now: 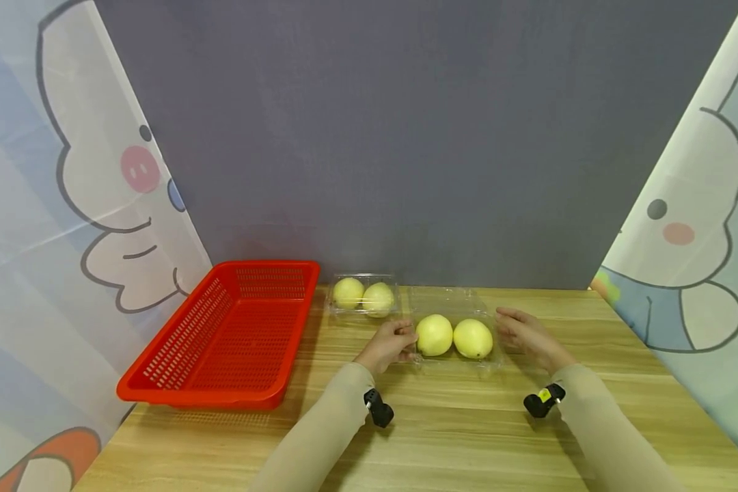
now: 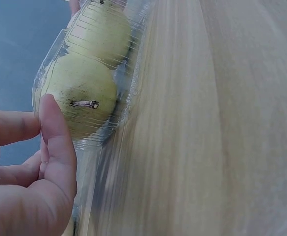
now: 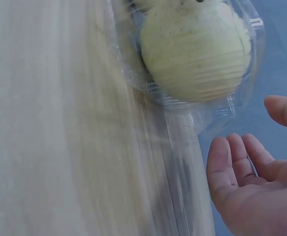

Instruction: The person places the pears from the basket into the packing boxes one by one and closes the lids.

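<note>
A clear plastic clamshell box (image 1: 492, 355) holds two pale yellow pears (image 1: 434, 335), side by side. Its lid (image 1: 445, 299) stands raised behind them. My left hand (image 1: 393, 345) pinches the box's left rim between thumb and index finger; in the left wrist view the fingertips (image 2: 48, 105) lie right at the rim beside a stemmed pear (image 2: 79, 91). Just off the box's right end, my right hand (image 1: 525, 335) has its fingers extended and thumb apart. The right wrist view shows a gap between those fingers (image 3: 219, 162) and the plastic.
Behind and left stands a second clear box (image 1: 364, 277), lid down, with two pears (image 1: 378, 298) inside. A red plastic basket (image 1: 240, 335) sits on the table's left side. A grey panel (image 1: 369, 137) rises at the wooden table's (image 1: 443, 437) back edge, with printed cloths at both sides.
</note>
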`<act>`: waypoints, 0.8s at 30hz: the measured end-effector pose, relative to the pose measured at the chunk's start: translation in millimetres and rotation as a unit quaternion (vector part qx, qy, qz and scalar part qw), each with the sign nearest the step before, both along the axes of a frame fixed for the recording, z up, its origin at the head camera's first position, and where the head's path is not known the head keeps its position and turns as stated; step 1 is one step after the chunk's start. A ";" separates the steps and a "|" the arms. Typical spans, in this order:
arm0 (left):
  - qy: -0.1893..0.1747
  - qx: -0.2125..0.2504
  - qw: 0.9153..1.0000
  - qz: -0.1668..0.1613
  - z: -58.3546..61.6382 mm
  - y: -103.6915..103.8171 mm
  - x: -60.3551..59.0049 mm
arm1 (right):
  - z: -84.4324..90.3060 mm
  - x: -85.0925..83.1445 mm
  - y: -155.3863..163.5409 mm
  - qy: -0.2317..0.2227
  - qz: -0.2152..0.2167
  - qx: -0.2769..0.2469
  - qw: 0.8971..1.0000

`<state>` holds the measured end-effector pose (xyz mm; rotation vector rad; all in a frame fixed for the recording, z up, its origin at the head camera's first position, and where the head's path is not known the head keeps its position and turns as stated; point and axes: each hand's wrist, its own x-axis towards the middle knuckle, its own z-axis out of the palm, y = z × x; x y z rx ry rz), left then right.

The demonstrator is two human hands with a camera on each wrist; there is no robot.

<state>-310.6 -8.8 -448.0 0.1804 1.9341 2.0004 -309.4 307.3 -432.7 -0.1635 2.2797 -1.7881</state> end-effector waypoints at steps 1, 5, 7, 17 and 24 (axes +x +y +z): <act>0.000 0.000 1.000 0.000 0.0 0.1 0.0 | 0.5 -1.0 -0.5 -0.001 -0.001 -0.003 1.000; -0.002 0.002 1.000 -0.001 -0.6 0.1 -0.2 | 1.1 -4.4 -3.5 -0.011 0.001 0.000 1.000; -0.001 0.003 1.000 -0.002 -1.1 -0.3 -0.4 | 0.6 -6.8 -5.2 -0.017 0.007 0.001 1.000; -0.001 -0.001 1.000 -0.004 -0.5 -1.9 -1.1 | -8.2 -21.3 -12.1 -0.033 -0.004 -0.051 0.998; -0.002 0.004 1.000 -0.011 -1.2 -2.4 -0.3 | -14.1 -22.5 -12.2 -0.020 -0.013 -0.082 0.996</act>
